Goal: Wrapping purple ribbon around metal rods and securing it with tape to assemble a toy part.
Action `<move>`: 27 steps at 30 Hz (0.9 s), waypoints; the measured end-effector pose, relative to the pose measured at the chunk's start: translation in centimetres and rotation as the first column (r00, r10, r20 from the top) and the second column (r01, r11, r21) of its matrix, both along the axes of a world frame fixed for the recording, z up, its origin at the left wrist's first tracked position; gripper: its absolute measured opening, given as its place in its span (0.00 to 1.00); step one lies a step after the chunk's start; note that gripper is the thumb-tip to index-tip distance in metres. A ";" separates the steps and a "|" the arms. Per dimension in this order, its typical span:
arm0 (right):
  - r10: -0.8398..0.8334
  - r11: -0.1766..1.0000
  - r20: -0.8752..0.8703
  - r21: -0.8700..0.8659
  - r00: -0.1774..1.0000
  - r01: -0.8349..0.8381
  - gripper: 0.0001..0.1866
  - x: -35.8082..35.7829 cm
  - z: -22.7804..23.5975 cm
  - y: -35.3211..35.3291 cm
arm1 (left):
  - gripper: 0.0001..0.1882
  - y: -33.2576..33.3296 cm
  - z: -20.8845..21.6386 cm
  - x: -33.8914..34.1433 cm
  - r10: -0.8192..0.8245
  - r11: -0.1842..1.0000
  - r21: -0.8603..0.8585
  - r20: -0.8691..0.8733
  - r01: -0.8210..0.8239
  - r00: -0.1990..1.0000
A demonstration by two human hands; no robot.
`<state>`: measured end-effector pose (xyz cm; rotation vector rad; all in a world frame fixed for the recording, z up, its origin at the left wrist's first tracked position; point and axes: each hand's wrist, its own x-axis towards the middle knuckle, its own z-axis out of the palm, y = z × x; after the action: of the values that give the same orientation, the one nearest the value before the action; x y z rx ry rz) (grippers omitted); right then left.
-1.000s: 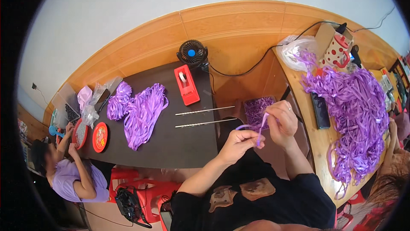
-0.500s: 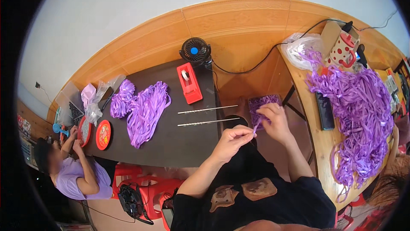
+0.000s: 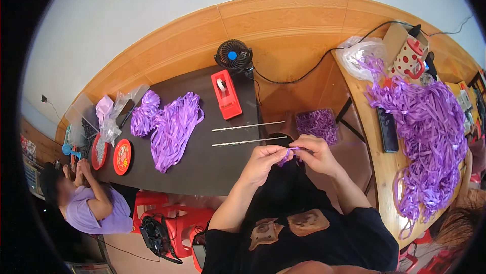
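Between my hands, above my lap, is a short length of purple ribbon (image 3: 288, 158). My left hand (image 3: 263, 163) pinches it between thumb and forefinger. On the other side, the fingertips of my right hand (image 3: 319, 155) are closed on the same ribbon, close to the left fingertips. Past my hands, lower down, a clear tub (image 3: 319, 125) holds many small purple ribbon pieces. Two thin silvery rods (image 3: 248, 126) lie on the dark table (image 3: 212, 172) to the left of my hands, partly over its edge.
Purple ribbon bundles (image 3: 174, 131), a red tape dispenser (image 3: 226, 94) and a small black fan (image 3: 234, 55) are on the dark table. A large ribbon heap (image 3: 428, 132), a phone (image 3: 388, 129) and a dotted mug (image 3: 408, 59) occupy the wooden table. Another person (image 3: 96, 205) sits at left.
My right hand has come down and left to meet my left hand at the ribbon. The left hand has risen slightly, and the tub shows more fully.
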<state>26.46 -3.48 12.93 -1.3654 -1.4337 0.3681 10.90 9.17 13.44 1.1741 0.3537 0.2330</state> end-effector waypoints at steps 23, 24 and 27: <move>-0.458 0.877 0.546 0.405 0.701 0.258 0.16 4.7 -4.1 6.6 | 0.08 -3.9 -9.7 4.6 0.482 0.865 -0.206 0.091 -0.457 0.871; -0.469 0.866 0.518 0.428 0.715 0.259 0.16 5.0 -4.2 7.4 | 0.08 -3.6 -9.9 4.9 0.511 0.854 -0.187 0.118 -0.486 0.852; -0.436 0.877 0.486 0.417 0.757 0.237 0.16 5.2 -4.6 9.5 | 0.09 -2.5 -11.0 5.4 0.546 0.838 -0.134 0.197 -0.529 0.815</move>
<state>31.70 6.00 8.35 -1.4782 -1.5778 -0.5614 16.33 6.68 2.48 0.9383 0.4841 0.8417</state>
